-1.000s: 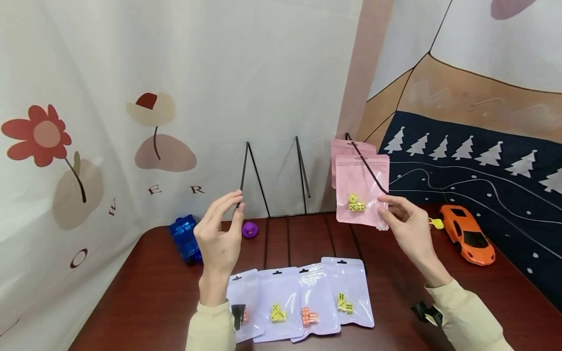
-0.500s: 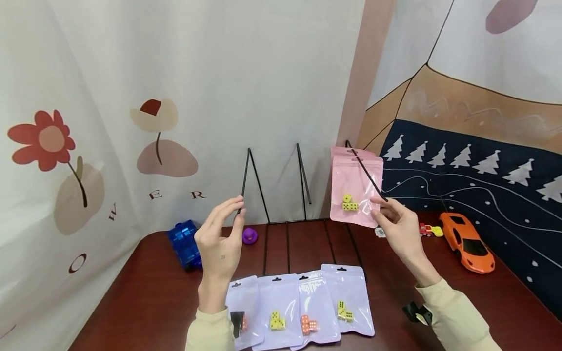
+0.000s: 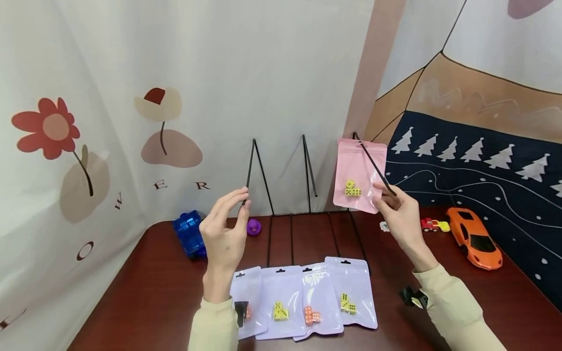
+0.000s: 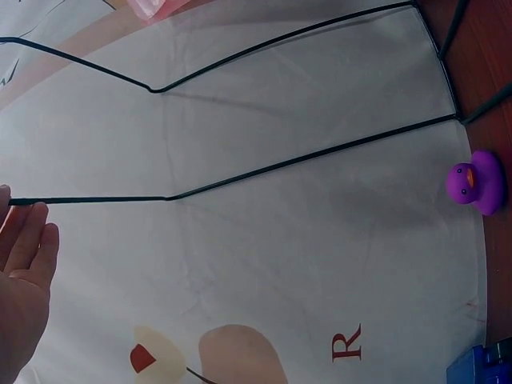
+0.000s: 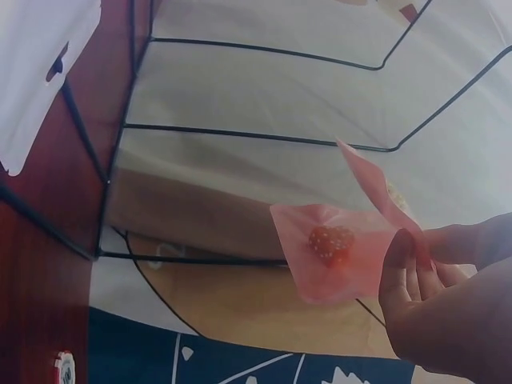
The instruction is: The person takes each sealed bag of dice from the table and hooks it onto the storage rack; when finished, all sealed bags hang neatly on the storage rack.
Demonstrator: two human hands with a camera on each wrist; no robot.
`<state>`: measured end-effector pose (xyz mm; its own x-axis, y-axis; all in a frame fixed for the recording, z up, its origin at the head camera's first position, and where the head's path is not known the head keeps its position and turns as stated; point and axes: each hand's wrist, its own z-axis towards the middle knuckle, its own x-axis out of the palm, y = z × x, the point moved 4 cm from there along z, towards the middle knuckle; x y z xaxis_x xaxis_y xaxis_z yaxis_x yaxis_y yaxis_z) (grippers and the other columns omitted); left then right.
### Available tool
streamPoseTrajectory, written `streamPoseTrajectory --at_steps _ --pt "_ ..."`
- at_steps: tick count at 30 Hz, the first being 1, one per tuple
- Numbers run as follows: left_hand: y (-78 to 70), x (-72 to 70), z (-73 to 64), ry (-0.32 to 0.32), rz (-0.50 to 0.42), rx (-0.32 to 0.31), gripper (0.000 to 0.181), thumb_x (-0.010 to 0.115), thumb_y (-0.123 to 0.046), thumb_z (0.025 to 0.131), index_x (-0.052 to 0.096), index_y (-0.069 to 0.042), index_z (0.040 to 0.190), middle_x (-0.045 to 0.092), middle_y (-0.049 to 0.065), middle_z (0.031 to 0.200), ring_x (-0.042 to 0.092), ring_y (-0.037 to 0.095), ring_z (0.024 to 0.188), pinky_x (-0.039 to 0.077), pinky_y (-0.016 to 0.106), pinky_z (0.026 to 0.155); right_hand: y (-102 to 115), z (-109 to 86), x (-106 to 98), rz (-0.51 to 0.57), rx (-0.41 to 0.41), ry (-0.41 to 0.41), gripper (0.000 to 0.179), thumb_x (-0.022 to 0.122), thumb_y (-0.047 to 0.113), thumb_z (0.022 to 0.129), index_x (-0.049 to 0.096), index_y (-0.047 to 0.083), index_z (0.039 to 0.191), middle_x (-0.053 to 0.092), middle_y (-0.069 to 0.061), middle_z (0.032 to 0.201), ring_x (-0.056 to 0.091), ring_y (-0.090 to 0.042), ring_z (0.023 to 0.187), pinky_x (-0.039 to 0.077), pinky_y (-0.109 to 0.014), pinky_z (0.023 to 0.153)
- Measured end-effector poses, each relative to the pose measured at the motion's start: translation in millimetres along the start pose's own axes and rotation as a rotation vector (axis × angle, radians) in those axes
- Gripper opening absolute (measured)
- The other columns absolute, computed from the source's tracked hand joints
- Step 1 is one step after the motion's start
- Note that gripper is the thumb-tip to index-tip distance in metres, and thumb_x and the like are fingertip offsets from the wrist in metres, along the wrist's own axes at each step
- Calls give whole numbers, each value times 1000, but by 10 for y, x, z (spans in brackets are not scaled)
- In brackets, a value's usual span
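Note:
My right hand (image 3: 401, 214) pinches the lower right edge of a pink zip bag (image 3: 347, 168) holding yellow dice. That bag hangs on the right prong of a black wire rack (image 3: 309, 170). Behind it, a second pink bag (image 5: 296, 244) with orange dice shows in the right wrist view; the front bag hides it in the head view. My left hand (image 3: 224, 239) pinches the front end of the rack's left prong (image 4: 96, 199) between thumb and fingers. Several lilac zip bags (image 3: 290, 278) with yellow or orange dice lie overlapping on the table before the rack.
A purple rubber duck (image 4: 486, 182) and a blue translucent toy (image 3: 190, 234) stand at the back left of the table (image 3: 145, 292). An orange toy car (image 3: 476, 239) and a small red-and-yellow toy vehicle (image 3: 434, 224) are at the right. A printed curtain (image 3: 210, 73) hangs behind.
My right hand has pushed the front pink bag back along the prong toward the curtain, so it now covers the rear one. My left hand stays on the left prong. The head view shifts slightly.

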<state>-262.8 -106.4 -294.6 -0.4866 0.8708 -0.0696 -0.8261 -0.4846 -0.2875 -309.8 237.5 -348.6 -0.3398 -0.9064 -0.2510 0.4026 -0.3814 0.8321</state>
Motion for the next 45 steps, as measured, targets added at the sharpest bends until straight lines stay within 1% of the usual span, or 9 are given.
streamPoseTrajectory --at_steps 12,20,23,27,31,35,39,42,45 --pt "-11 -18 -4 -28 -9 21 23 71 13 77 71 3 98 69 12 103 66 26 94 51 29 87 8 63 37 71 5 0 36 60 2 92 57 -1 128 59 -22 116 59 -9 89 47 -10 76" --pt "6 0 27 -5 -44 19 21 71 10 79 70 3 99 69 12 104 66 26 96 51 30 88 -49 51 53 55 46 21 40 60 7 93 54 3 132 58 -20 124 57 -4 94 45 -9 82" --pt "10 -10 20 0 -41 14 21 70 10 79 70 2 99 69 11 105 66 25 96 50 30 88 -56 46 58 65 50 29 41 60 4 93 54 2 133 57 -20 125 57 -8 97 46 -10 81" --pt "19 -25 17 0 -37 4 20 70 9 80 70 2 99 69 11 106 65 24 97 50 31 88 -47 54 64 81 35 39 44 59 0 92 50 -1 135 52 -18 132 57 -18 111 46 -14 86" --pt "26 -26 17 7 -39 -3 19 69 7 82 70 2 100 68 10 106 65 24 98 51 32 89 -25 53 26 65 9 -16 43 59 -2 91 49 -3 133 53 -17 132 52 -27 120 43 -23 94" --pt "27 -37 15 5 -33 -8 19 70 7 82 70 2 100 69 10 106 65 24 97 50 31 89 16 16 4 39 -34 -101 39 59 -7 90 53 -3 129 57 -17 126 54 -30 117 42 -31 99" --pt "29 -47 7 1 -32 -6 21 71 8 80 71 0 100 69 10 106 65 23 98 50 30 90 153 -84 51 5 -86 -145 36 58 -10 88 54 -7 124 57 -20 122 55 -36 112 43 -36 98" --pt "25 -44 7 -2 -36 0 23 71 8 80 71 0 101 69 10 107 65 23 99 49 30 90 332 -176 104 -32 -127 -153 32 57 -13 87 56 -11 119 56 -25 114 58 -36 103 47 -31 94" --pt "12 -29 14 -7 -39 14 24 72 9 79 70 1 101 68 11 107 65 24 98 49 30 90 474 -269 135 -77 -141 -147 28 58 -15 85 57 -14 113 55 -27 104 59 -25 93 48 -22 87"
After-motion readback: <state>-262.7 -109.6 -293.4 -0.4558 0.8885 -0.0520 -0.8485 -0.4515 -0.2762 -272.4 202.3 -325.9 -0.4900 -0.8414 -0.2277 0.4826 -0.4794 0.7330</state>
